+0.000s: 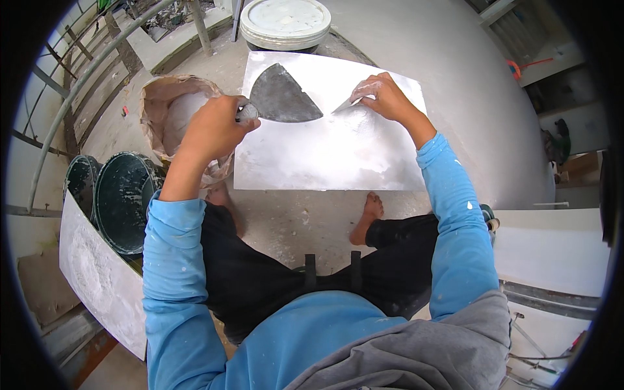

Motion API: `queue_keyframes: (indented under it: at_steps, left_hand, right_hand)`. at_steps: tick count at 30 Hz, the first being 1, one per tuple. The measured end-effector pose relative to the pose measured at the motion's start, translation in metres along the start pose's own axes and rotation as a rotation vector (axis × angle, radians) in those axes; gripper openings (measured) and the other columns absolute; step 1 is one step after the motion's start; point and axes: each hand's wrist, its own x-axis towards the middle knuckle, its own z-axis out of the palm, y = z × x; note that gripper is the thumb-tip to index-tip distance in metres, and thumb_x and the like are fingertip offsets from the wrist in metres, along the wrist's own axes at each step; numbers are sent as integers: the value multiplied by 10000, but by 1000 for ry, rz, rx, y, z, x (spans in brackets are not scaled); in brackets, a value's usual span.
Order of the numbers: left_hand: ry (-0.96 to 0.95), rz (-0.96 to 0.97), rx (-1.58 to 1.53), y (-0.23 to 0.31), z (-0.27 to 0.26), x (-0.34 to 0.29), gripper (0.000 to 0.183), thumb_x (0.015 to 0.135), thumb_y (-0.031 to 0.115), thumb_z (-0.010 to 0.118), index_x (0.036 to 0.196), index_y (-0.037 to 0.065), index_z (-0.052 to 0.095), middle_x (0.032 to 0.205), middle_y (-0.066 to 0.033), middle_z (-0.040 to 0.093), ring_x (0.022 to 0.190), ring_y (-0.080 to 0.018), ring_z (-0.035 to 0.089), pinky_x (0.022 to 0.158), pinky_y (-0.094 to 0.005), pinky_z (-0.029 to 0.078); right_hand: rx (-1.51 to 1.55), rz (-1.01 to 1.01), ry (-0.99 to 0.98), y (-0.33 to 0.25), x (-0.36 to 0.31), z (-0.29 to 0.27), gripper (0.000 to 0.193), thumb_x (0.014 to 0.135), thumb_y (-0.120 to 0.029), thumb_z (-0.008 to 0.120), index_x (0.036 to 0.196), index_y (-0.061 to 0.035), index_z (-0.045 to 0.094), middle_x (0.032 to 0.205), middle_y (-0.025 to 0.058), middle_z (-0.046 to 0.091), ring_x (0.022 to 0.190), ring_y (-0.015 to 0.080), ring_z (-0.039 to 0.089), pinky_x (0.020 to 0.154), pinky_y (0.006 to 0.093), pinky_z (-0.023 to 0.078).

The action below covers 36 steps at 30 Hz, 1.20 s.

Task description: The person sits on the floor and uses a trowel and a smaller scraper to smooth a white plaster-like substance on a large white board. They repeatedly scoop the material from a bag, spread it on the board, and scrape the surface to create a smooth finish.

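A white board lies in front of me between my feet and a lidded bucket. My left hand is closed at the board's left edge around a round, whitish-grey piece. Right beside that piece is a dark grey, fan-shaped flat plate over the board; I cannot tell whether the two are joined. Over the board's right side, my right hand pinches a thin, pale flat piece, its lower tip close to the board. White residue coats the fingers.
An open paper sack of pale powder stands left of the board. Nearer me on the left are dark green buckets and a dusty panel. The white-lidded bucket stands beyond the board. A metal railing curves along the left.
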Motion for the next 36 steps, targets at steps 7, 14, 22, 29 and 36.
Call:
queue_keyframes:
  at_steps: [7,14,22,29,36]
  left_hand:
    - [146,58,62,-13,2,-8,387,850,312,777,1100,20,734,985,-255,721,967,-416,691,852,-483,532]
    - [100,29,62,-9,-4,-8,419,842,324,775,1114,9,727,1027,-264,714,1010,-416,683,886,-468,527]
    - [110,97,-28,-17,-4,-6,422,838,294,777,1106,-27,718,972,-275,713,953,-424,694,846,-458,530]
    - [111,102,1,-4,-9,-9,390,829,260,784,1095,-17,719,954,-272,714,940,-432,691,835,-472,528]
    - [161,113,8,-15,-1,-12,416,860,300,766,1122,-20,719,960,-276,708,942,-419,691,853,-462,515]
  right_hand:
    - [221,431,435,21,-50,1,207,889,-207,764,1031,-56,774,1022,125,770,938,263,700,885,377,514]
    - [592,1127,359,114,-130,58,390,939,-288,731,1214,-18,670,828,41,662,663,107,597,545,272,492]
    - [826,1299,467,85,-156,107,314,947,-228,720,1151,5,666,929,98,717,664,186,708,507,283,509]
    - [33,908,384,30,-74,43,462,886,-266,698,1208,63,658,1058,256,729,744,297,751,817,387,584]
    - [645,1279,384,-8,-99,18,632,895,-286,677,1442,-2,541,1203,207,721,911,399,746,833,478,598]
